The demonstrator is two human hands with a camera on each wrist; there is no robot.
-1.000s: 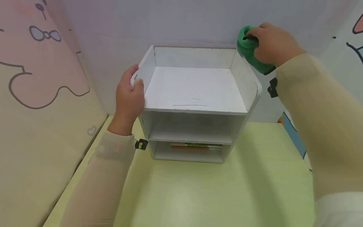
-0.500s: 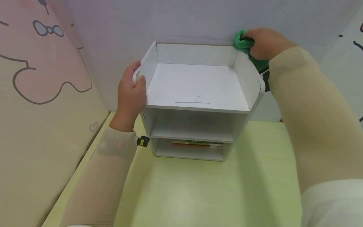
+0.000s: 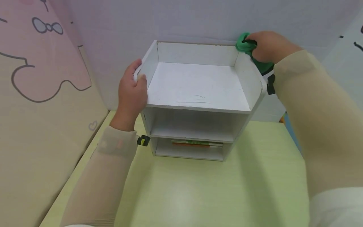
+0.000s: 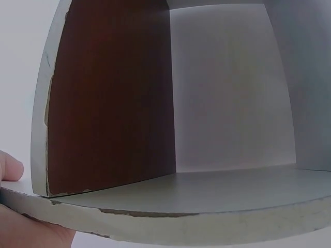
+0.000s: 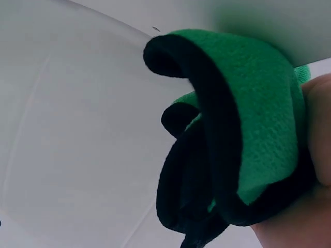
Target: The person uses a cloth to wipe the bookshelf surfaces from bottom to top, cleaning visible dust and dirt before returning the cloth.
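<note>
Left hand (image 3: 131,91) reaches forward, thumb up and fingers curled in a grip. Right hand (image 3: 266,47) is extended further out, fingers curled tight; both forearms are sleeved.

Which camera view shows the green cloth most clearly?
The right wrist view: the green cloth fills the frame, its black edge showing, bunched in the right hand. The head view shows only a small part at the shelf corner. The left wrist view shows none.
</note>
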